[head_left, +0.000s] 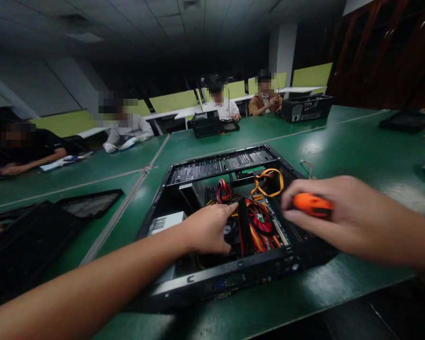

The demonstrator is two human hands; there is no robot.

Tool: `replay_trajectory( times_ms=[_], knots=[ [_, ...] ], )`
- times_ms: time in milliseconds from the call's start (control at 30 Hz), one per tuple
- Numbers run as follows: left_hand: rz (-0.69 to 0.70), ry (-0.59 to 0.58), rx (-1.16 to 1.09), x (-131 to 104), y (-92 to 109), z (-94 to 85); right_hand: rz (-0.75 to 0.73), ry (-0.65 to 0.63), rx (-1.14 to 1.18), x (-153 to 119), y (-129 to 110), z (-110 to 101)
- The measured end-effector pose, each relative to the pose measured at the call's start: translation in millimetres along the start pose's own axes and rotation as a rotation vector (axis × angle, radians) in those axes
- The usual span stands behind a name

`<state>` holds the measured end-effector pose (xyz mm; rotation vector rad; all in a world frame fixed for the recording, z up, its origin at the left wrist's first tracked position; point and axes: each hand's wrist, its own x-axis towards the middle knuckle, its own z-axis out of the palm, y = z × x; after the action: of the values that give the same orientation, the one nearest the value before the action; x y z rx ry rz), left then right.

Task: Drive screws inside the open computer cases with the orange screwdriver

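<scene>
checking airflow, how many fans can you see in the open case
2: a black fan beside the left hand, and a red fan right of that. More may be hidden.

Green counter point(361, 264) before me, bearing an open black computer case point(216, 283) and dark panels point(38, 231) leftward.

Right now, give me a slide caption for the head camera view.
Left hand reaching into an open computer case on a green table, right hand gripping an orange handle.
</scene>
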<state>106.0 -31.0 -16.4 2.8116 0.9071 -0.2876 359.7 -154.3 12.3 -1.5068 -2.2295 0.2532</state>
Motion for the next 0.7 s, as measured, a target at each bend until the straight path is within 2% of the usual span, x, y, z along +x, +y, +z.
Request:
replay_trajectory(
  times_ms=[67,133,233,333,467,567,700],
  knots=[
    [-0.006,0.093,-0.063,1,3,1.6,-0.132,-0.200,-0.074,44,-14,5],
    [-0.018,0.162,-0.088,1,5,4.2,-0.225,-0.383,-0.124,75,-22,17],
    [-0.061,0.151,-0.036,1,2,7.8,-0.219,-0.521,-0.199,87,-20,27],
    [-0.075,0.060,0.024,0,-3,8.2,-0.132,-0.483,-0.317,74,-12,13],
    [-0.039,-0.002,0.028,3,-6,3.0,0.052,-0.349,-0.478,58,0,-14],
    [-0.021,-0.009,0.021,7,-5,-1.2,0.129,-0.194,-0.390,54,3,-22],
    [-0.046,-0.031,0.036,9,-3,-2.2,0.098,-0.064,-0.159,55,3,-22]
  ],
)
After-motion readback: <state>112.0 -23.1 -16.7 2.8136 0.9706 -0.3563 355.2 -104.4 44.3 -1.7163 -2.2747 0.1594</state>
